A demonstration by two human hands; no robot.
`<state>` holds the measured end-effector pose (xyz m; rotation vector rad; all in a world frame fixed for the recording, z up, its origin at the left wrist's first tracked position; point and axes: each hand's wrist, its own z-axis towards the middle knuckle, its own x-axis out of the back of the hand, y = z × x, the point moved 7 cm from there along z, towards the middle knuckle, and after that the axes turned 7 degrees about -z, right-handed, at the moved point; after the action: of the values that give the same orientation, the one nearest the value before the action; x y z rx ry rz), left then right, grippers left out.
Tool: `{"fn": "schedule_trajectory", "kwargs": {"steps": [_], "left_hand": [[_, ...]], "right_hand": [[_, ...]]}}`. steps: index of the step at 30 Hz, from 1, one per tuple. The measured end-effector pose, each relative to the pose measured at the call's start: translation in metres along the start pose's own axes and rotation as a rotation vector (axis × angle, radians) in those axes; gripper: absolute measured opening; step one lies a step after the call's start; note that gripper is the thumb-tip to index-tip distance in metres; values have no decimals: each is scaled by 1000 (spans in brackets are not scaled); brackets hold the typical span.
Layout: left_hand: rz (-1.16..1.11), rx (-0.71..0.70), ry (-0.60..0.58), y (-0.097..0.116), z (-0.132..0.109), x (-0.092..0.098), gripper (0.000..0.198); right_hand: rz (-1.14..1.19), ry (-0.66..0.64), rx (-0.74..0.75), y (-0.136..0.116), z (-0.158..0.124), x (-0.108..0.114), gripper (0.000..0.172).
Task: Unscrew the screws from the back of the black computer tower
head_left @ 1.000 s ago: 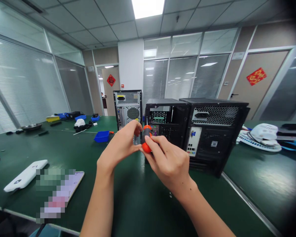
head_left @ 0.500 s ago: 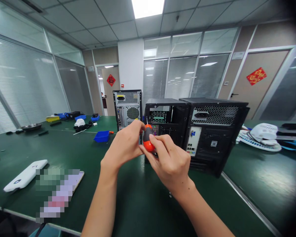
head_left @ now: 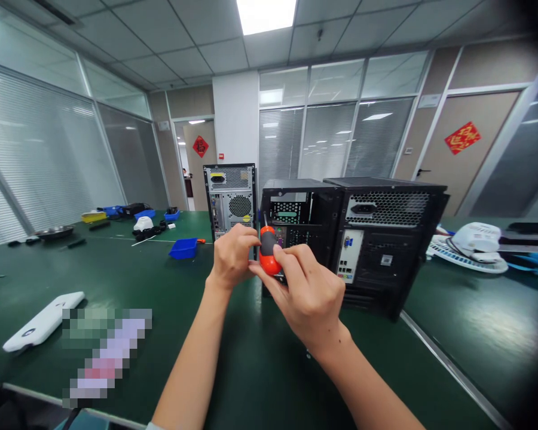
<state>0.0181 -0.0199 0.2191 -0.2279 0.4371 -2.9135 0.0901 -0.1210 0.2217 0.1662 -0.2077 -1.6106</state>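
In my right hand (head_left: pixel 311 286) is a red-and-grey screwdriver (head_left: pixel 269 251), its handle between thumb and fingers. The metal shaft points away at the rear of an open black computer case (head_left: pixel 320 203), near its left edge. Whether the tip touches a screw is too small to tell. My left hand (head_left: pixel 234 254) is closed just left of the handle, fingers curled inward. What its fingertips grip, if anything, is hidden. The lower rear ports of the case are partly covered by the screwdriver and my right hand.
Another black computer case (head_left: pixel 394 245) stands at right, and a silver-backed case (head_left: pixel 231 200) behind at left. A blue tray (head_left: pixel 183 248), a white power bank-like device (head_left: pixel 43 321) and a blurred-out phone-like object (head_left: pixel 112 352) lie leftward. A white fan-like part (head_left: pixel 477 245) rests right.
My left hand has drawn its fingers in tighter, its wrist shifting right and its knuckles lower beside the handle. My right hand and the screwdriver keep nearly the same place. The view shifts slightly.
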Motion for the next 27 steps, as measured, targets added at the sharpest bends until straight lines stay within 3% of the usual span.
{"fn": "schedule_trajectory", "kwargs": {"steps": [4, 8, 16, 21, 27], "left_hand": [[18, 175, 122, -19, -27, -10, 20], [50, 288, 207, -26, -51, -23, 18], [77, 486, 194, -26, -61, -44, 16], [40, 500, 191, -21, -58, -47, 15], [-19, 397, 409, -15, -54, -38, 16]], "right_hand": [[-6, -3, 6, -1, -1, -1, 22], [-7, -5, 5, -1, -1, -3, 22], [7, -12, 1, -1, -1, -4, 28], [12, -9, -6, -1, -1, -5, 30], [6, -13, -16, 0, -2, -7, 31]]}}
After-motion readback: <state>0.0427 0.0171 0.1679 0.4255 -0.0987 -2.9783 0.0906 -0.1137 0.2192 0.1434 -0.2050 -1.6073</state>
